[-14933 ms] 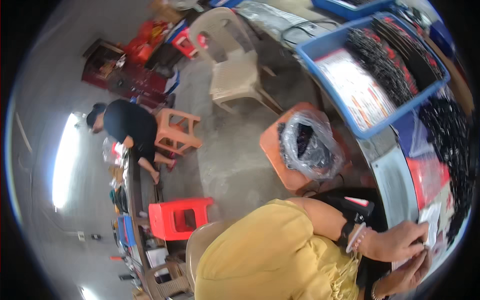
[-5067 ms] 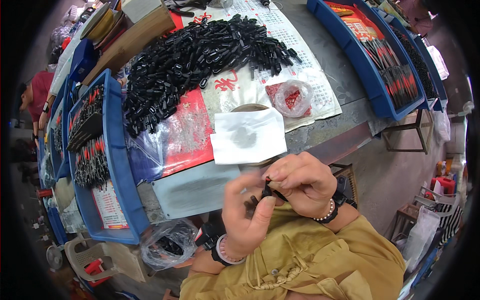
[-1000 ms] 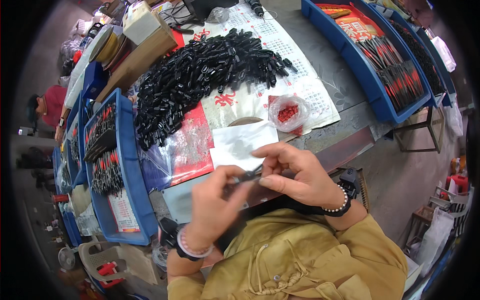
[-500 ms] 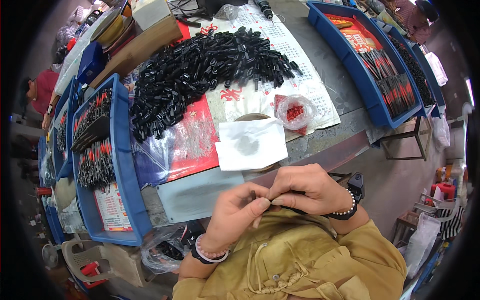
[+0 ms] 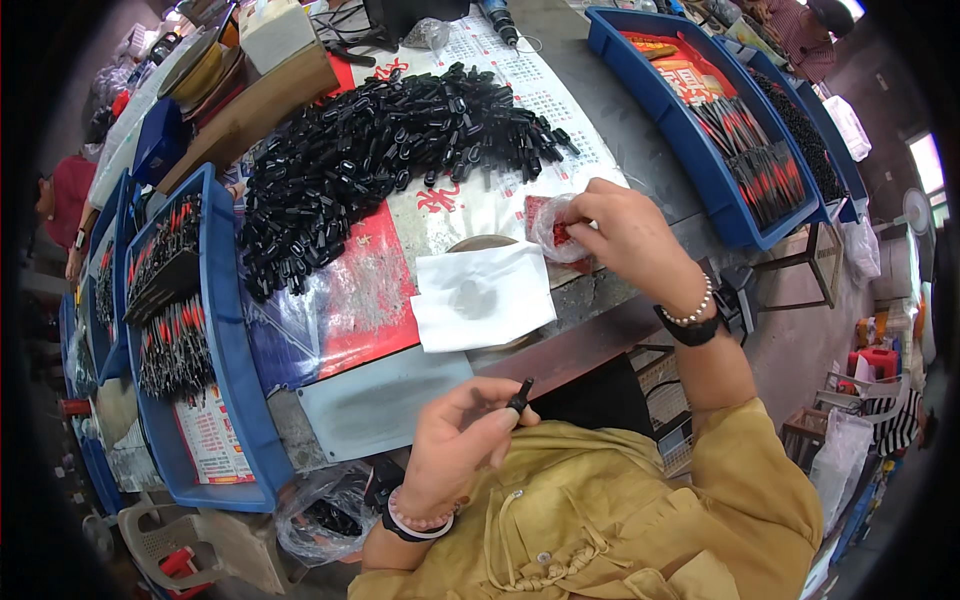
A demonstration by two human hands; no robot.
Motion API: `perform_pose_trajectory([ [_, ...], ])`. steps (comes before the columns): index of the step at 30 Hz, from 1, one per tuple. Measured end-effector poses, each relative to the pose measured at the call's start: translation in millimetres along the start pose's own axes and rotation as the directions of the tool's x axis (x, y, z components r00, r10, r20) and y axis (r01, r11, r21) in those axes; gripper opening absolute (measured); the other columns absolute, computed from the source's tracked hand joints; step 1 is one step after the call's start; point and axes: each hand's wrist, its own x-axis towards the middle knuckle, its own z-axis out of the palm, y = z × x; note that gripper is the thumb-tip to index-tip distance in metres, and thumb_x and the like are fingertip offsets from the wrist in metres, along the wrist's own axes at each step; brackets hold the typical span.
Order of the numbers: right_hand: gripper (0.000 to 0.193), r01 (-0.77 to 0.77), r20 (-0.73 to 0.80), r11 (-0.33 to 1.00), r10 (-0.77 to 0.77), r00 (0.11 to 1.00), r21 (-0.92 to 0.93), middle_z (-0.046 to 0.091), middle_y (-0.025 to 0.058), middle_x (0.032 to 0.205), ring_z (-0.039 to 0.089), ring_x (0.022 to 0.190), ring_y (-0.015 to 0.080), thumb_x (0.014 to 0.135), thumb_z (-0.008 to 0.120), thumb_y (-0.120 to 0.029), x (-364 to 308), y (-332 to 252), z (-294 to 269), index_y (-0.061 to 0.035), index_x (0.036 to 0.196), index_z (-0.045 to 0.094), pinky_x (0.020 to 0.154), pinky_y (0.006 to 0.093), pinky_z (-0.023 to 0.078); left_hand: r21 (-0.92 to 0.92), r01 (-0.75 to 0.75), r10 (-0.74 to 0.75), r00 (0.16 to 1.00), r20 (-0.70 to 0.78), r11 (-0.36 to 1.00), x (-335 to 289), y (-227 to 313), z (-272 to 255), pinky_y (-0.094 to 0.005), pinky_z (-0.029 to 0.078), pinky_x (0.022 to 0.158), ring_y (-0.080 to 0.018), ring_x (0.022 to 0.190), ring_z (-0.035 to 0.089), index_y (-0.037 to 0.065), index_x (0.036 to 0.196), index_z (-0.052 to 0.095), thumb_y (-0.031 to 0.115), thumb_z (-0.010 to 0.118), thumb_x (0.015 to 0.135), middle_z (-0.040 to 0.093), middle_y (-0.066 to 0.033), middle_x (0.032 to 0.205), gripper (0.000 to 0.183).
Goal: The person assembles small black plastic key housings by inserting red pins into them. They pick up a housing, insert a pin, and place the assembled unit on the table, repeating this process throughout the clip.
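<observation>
My left hand (image 5: 462, 432) pinches a small black plastic part (image 5: 521, 394) between thumb and fingers, its narrow end pointing up. Out over the table, my right hand (image 5: 625, 235) has its fingertips in a clear plastic bag (image 5: 548, 222) of tiny red pieces (image 5: 561, 236). Its thumb and fingers are bent together there; whether a piece is between them is too small to see. Beside the bag lies a white paper sheet (image 5: 485, 300) with a grey smudge. A large heap of glossy black plastic parts (image 5: 400, 150) covers the table's far side.
Blue trays of black-and-red parts stand left (image 5: 232, 370) and right (image 5: 655, 120). A grey board (image 5: 385, 395) lies at the table's near edge. A wooden box (image 5: 255, 110) and a power tool (image 5: 499, 22) sit at the back. Another person (image 5: 70, 200) is far left.
My hands were together in front of my chest. The right has moved away, forward and right, to the bag of red pieces. The left stays low, now showing the black part.
</observation>
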Motion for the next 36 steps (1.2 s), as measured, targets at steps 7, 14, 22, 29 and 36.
perform_pose_trajectory([
  [7,0.011,0.003,0.091,0.993,0.008,0.996,-0.120,0.060,0.0146,0.082,0.059,0.077,0.0364,0.077,0.059,-0.011,11,-1,13,-0.0004,0.076,0.061,0.069,0.0420,0.047,-0.050,-0.009,0.012,0.999,0.044,0.999,2,-8,-3,-0.0185,0.039,0.048,-0.0079,0.051,0.048,-0.004,0.110,0.057,0.006,0.056,0.091,0.066,-0.0168,0.088,0.021],
  [14,0.011,0.055,-0.037,0.996,-0.053,0.998,0.068,0.057,0.0183,0.078,0.056,0.071,0.0394,0.079,0.056,-0.009,2,2,6,0.0016,0.079,0.056,0.067,0.0432,0.047,-0.098,-0.019,0.022,0.999,0.029,0.995,2,-7,-7,-0.0173,0.037,0.049,-0.0059,0.055,0.048,-0.002,0.114,0.056,0.002,0.052,0.093,0.066,-0.0142,0.089,0.022],
  [22,0.007,-0.057,-0.032,0.839,0.088,0.996,0.541,0.058,0.0102,0.075,0.056,0.066,0.0155,0.081,0.056,-0.002,-6,3,-6,0.0039,0.083,0.053,0.062,0.0290,0.046,-0.069,-0.025,0.024,0.999,-0.022,0.997,3,-2,-4,-0.0175,0.035,0.047,-0.0049,0.052,0.046,-0.002,0.110,0.058,0.002,0.053,0.092,0.066,-0.0133,0.087,0.019],
  [29,0.006,-0.122,-0.014,0.705,0.184,0.983,0.699,0.060,0.0045,0.080,0.052,0.071,0.0052,0.078,0.058,0.002,-9,13,2,0.0026,0.078,0.052,0.063,0.0213,0.044,-0.064,-0.033,0.031,0.999,-0.033,0.997,6,-5,-2,-0.0174,0.034,0.046,-0.0046,0.051,0.045,-0.001,0.109,0.058,0.003,0.054,0.092,0.066,-0.0131,0.086,0.018],
  [36,0.006,-0.162,-0.034,0.684,0.263,0.964,0.711,0.061,0.0026,0.074,0.048,0.063,0.0045,0.074,0.058,0.002,-7,18,4,0.0030,0.074,0.052,0.057,0.0225,0.043,-0.050,-0.016,0.014,0.999,-0.041,0.999,7,-5,3,-0.0175,0.033,0.045,-0.0045,0.051,0.045,-0.001,0.109,0.058,0.003,0.054,0.092,0.067,-0.0118,0.085,0.018],
])
